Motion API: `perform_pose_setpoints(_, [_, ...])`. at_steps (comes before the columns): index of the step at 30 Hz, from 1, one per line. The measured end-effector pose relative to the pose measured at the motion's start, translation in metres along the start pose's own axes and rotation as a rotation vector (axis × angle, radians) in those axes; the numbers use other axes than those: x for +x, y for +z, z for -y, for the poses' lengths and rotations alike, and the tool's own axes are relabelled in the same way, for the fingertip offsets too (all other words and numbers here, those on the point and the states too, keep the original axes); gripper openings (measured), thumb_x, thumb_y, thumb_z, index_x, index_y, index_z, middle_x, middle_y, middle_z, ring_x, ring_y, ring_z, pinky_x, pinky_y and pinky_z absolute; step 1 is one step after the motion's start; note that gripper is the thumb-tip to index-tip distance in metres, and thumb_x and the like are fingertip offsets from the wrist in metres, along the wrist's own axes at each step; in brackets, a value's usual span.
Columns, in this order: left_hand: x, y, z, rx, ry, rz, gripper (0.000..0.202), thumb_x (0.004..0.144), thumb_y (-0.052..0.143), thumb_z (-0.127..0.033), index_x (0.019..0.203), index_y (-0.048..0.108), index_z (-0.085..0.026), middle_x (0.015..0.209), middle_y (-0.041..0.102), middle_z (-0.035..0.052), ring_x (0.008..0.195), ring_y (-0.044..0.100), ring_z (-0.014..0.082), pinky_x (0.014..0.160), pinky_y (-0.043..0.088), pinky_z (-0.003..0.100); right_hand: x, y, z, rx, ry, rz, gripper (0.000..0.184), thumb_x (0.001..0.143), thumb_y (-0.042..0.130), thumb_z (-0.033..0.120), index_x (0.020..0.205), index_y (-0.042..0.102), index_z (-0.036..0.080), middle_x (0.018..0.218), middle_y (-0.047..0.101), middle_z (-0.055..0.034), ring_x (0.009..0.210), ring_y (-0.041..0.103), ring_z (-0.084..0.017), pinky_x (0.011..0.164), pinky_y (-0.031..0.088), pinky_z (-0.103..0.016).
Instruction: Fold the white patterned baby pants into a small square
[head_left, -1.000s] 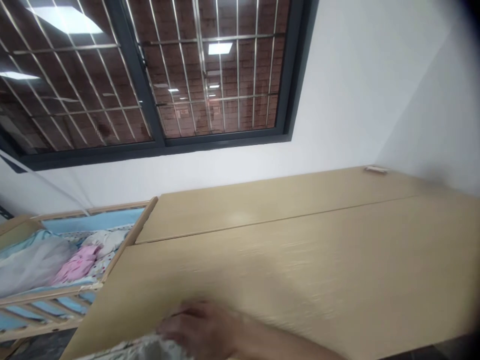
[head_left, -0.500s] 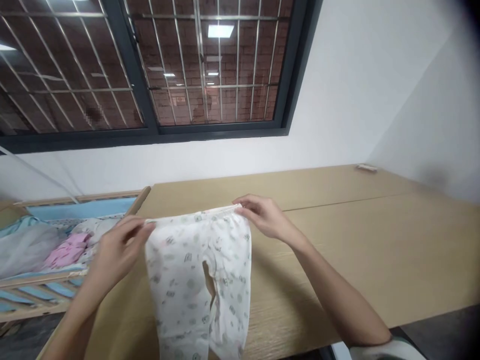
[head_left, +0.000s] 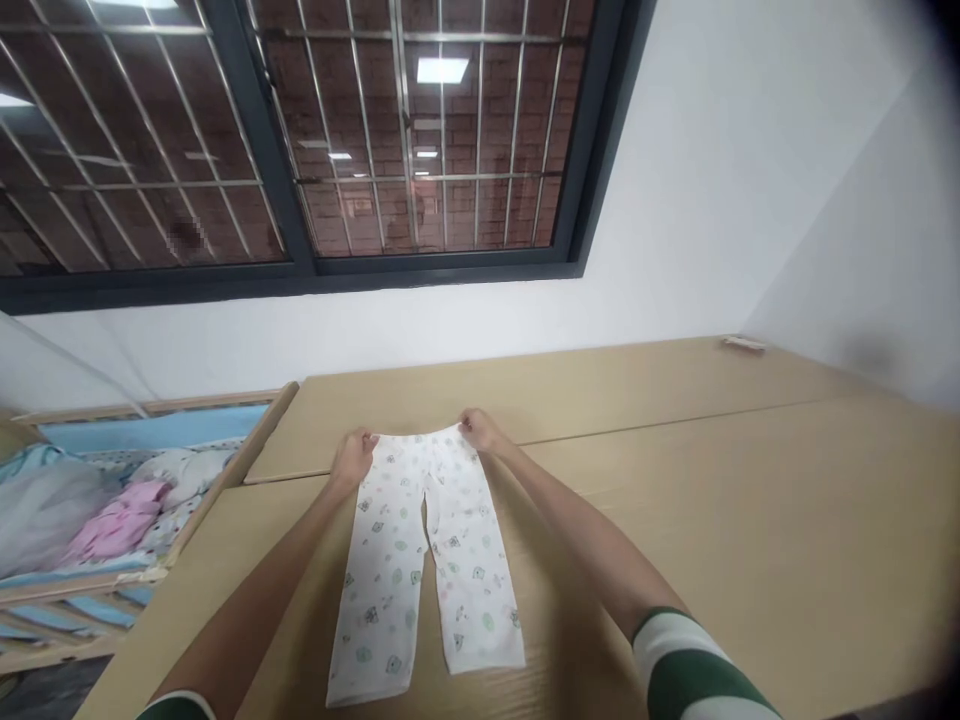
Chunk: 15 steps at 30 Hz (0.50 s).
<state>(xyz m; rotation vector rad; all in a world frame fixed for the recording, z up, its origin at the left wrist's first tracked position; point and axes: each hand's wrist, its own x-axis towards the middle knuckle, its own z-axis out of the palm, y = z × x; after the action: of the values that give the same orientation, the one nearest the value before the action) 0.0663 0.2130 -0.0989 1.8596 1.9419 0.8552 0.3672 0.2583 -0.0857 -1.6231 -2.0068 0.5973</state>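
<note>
A small pair of white baby trousers [head_left: 420, 560] with a green and grey print lies flat on the light wooden table [head_left: 712, 500], legs pointing towards me. My left hand [head_left: 352, 457] pinches the left corner of the waistband. My right hand [head_left: 478, 431] pinches the right corner. Both arms are stretched out over the table, and the waistband is pulled straight between the hands.
A wooden cot [head_left: 150, 500] stands at the left edge of the table, with a pink garment [head_left: 120, 520] and grey and white cloth inside. A barred window [head_left: 300, 140] fills the wall behind. A small flat object [head_left: 744, 343] lies at the table's far right corner.
The trousers, held up in the air half a second ago, now lie spread flat on the table. Both hands have moved forward and down with the waistband.
</note>
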Motion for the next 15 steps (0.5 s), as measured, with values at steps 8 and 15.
perform_pose_setpoints(8, [0.038,0.029,0.004,0.13,-0.064,0.019,0.023,0.1,0.044,-0.031,0.099,0.063,-0.018,0.094,0.07,0.0103,0.091,0.064,0.023,0.076,0.044,0.03,0.04,0.02,-0.019,-0.097,0.126,-0.005,0.01,0.089,0.06,0.008,0.093,0.068,0.013,0.096,0.07,-0.0099,0.088,0.061,-0.018,0.074,0.04,-0.024])
perform_pose_setpoints(15, [0.023,0.024,-0.037,0.256,-0.046,0.038,0.03,0.098,0.043,-0.026,0.117,0.062,-0.012,0.121,0.064,0.0242,0.12,0.056,0.0368,0.098,0.042,0.045,0.048,0.026,-0.026,-0.058,0.155,0.01,0.014,0.087,0.059,0.008,0.095,0.07,0.013,0.091,0.072,-0.0081,0.084,0.062,-0.017,0.071,0.042,-0.022])
